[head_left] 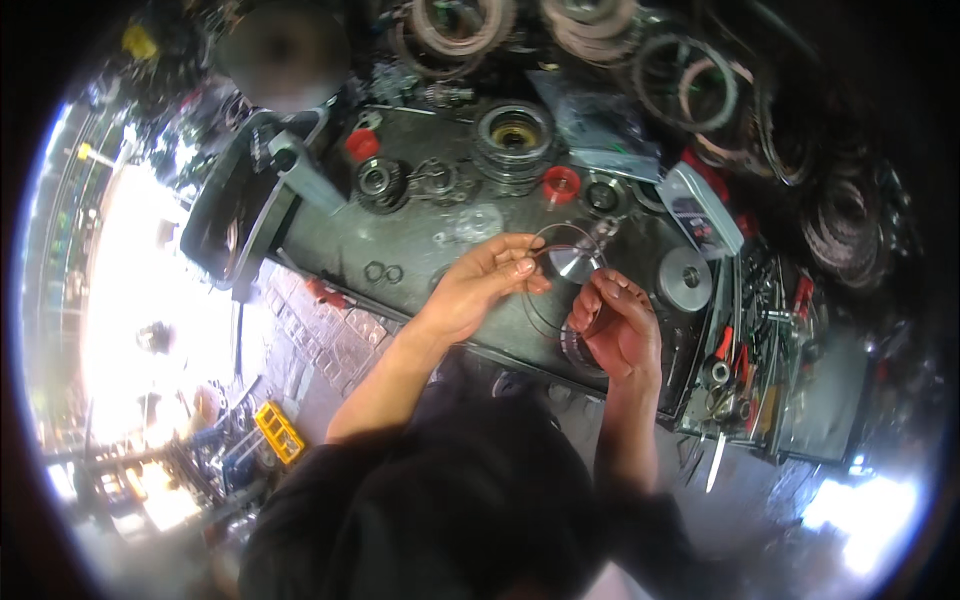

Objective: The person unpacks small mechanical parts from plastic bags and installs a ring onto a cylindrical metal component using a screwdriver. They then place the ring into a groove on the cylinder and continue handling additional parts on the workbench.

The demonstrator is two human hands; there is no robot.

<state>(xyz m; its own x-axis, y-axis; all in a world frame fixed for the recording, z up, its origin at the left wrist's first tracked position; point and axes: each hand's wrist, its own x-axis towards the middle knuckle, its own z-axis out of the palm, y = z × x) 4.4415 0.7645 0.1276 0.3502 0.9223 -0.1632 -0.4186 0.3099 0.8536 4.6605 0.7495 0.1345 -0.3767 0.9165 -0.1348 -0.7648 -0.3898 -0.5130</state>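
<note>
A thin ring, like a wire loop, is raised over the bench between my two hands. My left hand pinches its left side between thumb and fingers. On the other side, the curled fingers of my right hand close on the ring's edge. I cannot tell whether it is one ring or two together. Behind the ring lies a shiny silver disc, partly covered by my fingers. A dark ribbed round part shows from under my right hand.
On the dark bench tray stand a stacked drum, gears, red caps and a grey round disc. Large rings pile up behind. Hand tools crowd the right. A yellow crate sits lower left.
</note>
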